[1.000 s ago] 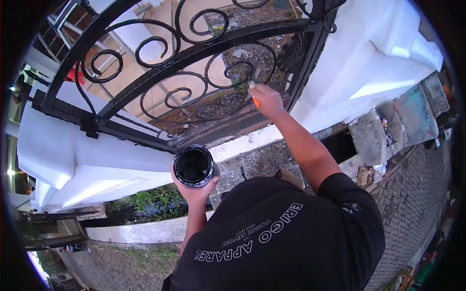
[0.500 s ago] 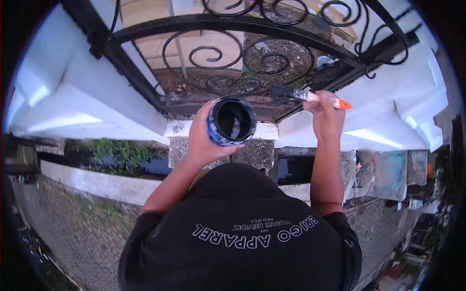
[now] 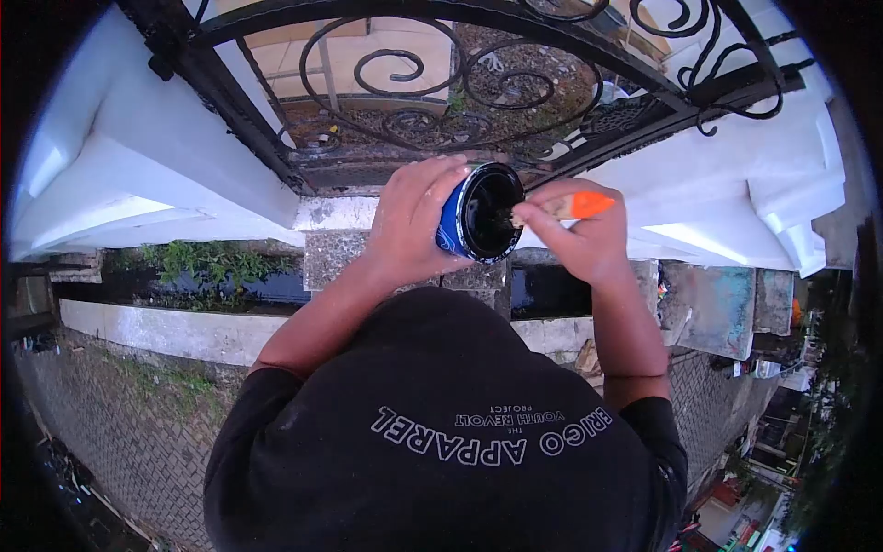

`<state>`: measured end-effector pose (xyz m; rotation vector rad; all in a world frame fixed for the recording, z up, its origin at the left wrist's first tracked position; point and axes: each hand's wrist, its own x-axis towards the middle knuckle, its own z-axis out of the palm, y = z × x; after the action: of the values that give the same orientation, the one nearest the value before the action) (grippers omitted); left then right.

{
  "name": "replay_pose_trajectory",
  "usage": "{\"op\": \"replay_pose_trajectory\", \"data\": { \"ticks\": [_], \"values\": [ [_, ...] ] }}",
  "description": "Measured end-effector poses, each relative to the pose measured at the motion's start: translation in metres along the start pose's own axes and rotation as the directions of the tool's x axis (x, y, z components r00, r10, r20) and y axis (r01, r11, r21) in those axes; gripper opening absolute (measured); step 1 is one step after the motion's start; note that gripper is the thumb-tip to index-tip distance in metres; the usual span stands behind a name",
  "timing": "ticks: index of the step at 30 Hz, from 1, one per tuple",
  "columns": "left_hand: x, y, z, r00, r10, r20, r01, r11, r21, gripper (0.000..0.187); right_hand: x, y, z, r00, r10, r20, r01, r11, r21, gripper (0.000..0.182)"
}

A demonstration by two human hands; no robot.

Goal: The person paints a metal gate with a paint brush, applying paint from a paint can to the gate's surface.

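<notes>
My left hand (image 3: 416,221) is wrapped round the side of a blue paint can (image 3: 450,226), which is tilted so its mouth faces up toward me. Black paint (image 3: 489,210) coats the inside and the rim. In my right hand (image 3: 584,237) is a paintbrush with an orange-tipped handle (image 3: 590,203). Its bristles are down inside the can's mouth and cannot be made out against the dark paint. Beyond both hands stands a black wrought-iron gate (image 3: 441,11) with scrolls.
White walls (image 3: 184,175) flank the gate on both sides. Behind me a ditch with dark water (image 3: 248,299) and green plants (image 3: 216,276) runs beside a low concrete edge (image 3: 184,331). Brick paving (image 3: 120,414) lies past it.
My right hand has brought the brush from beside the gate over to the can, and its bristles have gone into it. The can has shifted right and tilted toward the brush.
</notes>
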<state>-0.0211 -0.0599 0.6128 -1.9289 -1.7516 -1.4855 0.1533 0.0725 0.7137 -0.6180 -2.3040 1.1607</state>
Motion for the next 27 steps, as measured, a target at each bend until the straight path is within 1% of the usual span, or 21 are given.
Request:
{"op": "replay_pose_trajectory", "data": {
  "ticks": [1, 2, 4, 5, 9, 11, 12, 13, 15, 16, 17, 18, 19, 20, 21, 22, 23, 24, 25, 26, 27],
  "values": [
    [0.0, 0.001, 0.0, 1.0, -0.003, -0.005, 0.003, 1.0, 0.003, 0.106, -0.003, 0.0, -0.005, 0.999, -0.001, -0.046, 0.001, 1.0, -0.003, 0.016],
    [0.0, 0.003, 0.001, 0.999, -0.029, -0.019, 0.029, 1.0, -0.004, 0.103, -0.005, 0.003, -0.012, 0.999, -0.004, -0.039, 0.004, 1.0, -0.004, 0.016],
    [0.001, 0.005, 0.004, 0.998, -0.057, -0.033, 0.057, 0.998, -0.014, 0.1, -0.009, 0.014, -0.023, 0.986, 0.113, -0.126, -0.073, 0.956, 0.283, 0.01],
    [0.001, 0.006, 0.007, 0.995, -0.09, -0.034, 0.09, 0.996, -0.02, 0.101, -0.011, 0.018, -0.025, 0.98, 0.126, -0.155, -0.071, 0.944, 0.322, 0.008],
    [0.004, 0.011, 0.02, 0.982, -0.186, -0.019, 0.186, 0.982, -0.013, 0.105, -0.03, 0.057, -0.038, 0.97, 0.132, -0.203, -0.049, 0.927, 0.373, 0.009],
    [0.007, 0.013, 0.028, 0.98, -0.2, -0.023, 0.2, 0.98, 0.008, 0.106, -0.038, 0.07, -0.045, 0.951, 0.163, -0.264, -0.025, 0.89, 0.456, 0.007],
    [0.008, 0.014, 0.033, 0.976, -0.216, -0.031, 0.217, 0.976, 0.026, 0.107, -0.042, 0.078, -0.048, 0.947, 0.167, -0.273, -0.024, 0.887, 0.46, 0.007],
    [0.009, 0.016, 0.038, 0.978, -0.209, -0.02, 0.209, 0.977, 0.026, 0.107, -0.045, 0.086, -0.051, 0.928, 0.209, -0.307, -0.027, 0.862, 0.506, 0.007],
    [0.012, 0.016, 0.047, 0.947, -0.32, -0.005, 0.32, 0.947, 0.006, 0.108, -0.049, 0.101, -0.056, 0.901, 0.254, -0.351, -0.018, 0.831, 0.556, 0.008],
    [0.011, 0.016, 0.052, 0.951, -0.308, 0.007, 0.308, 0.951, 0.01, 0.108, -0.051, 0.107, -0.057, 0.872, 0.335, -0.358, -0.016, 0.75, 0.661, 0.01],
    [0.01, 0.014, 0.058, 0.917, -0.4, -0.005, 0.398, 0.913, -0.092, 0.108, -0.053, 0.114, -0.058, 0.838, 0.413, -0.356, -0.002, 0.655, 0.755, 0.012],
    [0.007, 0.012, 0.064, 0.874, -0.487, -0.003, 0.477, 0.858, -0.191, 0.108, -0.054, 0.123, -0.058, 0.828, 0.417, -0.374, 0.017, 0.648, 0.761, 0.012],
    [0.005, 0.008, 0.069, 0.882, -0.471, -0.021, 0.449, 0.852, -0.268, 0.109, -0.056, 0.133, -0.058, 0.804, 0.496, -0.329, 0.027, 0.522, 0.853, 0.015],
    [0.002, 0.005, 0.071, 0.892, -0.452, 0.001, 0.437, 0.861, -0.26, 0.109, -0.058, 0.143, -0.057, 0.779, 0.565, -0.271, 0.045, 0.381, 0.923, 0.017],
    [0.001, 0.006, 0.072, 0.883, -0.469, -0.011, 0.438, 0.833, -0.338, 0.111, -0.06, 0.154, -0.056, 0.784, 0.583, -0.215, 0.047, 0.29, 0.956, 0.019],
    [0.0, 0.008, 0.071, 0.872, -0.489, -0.019, 0.439, 0.799, -0.411, 0.114, -0.059, 0.164, -0.055, 0.77, 0.595, -0.23, 0.072, 0.276, 0.958, 0.019],
    [0.0, 0.012, 0.067, 0.867, -0.498, -0.003, 0.447, 0.78, -0.438, 0.119, -0.058, 0.174, -0.053, 0.743, 0.641, -0.193, 0.106, 0.172, 0.979, 0.019],
    [-0.003, 0.012, 0.062, 0.857, -0.514, 0.017, 0.467, 0.764, -0.445, 0.121, -0.056, 0.182, -0.049, 0.717, 0.681, -0.149, 0.143, 0.064, 0.988, 0.019],
    [-0.007, 0.009, 0.056, 0.873, -0.487, 0.018, 0.456, 0.805, -0.379, 0.121, -0.055, 0.19, -0.048, 0.734, 0.665, -0.137, 0.168, 0.018, 0.986, 0.02],
    [-0.013, 0.007, 0.049, 0.889, -0.457, 0.022, 0.441, 0.842, -0.312, 0.121, -0.051, 0.197, -0.045, 0.722, 0.677, -0.144, 0.199, -0.004, 0.98, 0.02],
    [-0.019, 0.005, 0.041, 0.866, -0.498, 0.051, 0.489, 0.819, -0.301, 0.121, -0.045, 0.2, -0.044, 0.713, 0.677, -0.182, 0.231, 0.018, 0.973, 0.02]
  ]
}}
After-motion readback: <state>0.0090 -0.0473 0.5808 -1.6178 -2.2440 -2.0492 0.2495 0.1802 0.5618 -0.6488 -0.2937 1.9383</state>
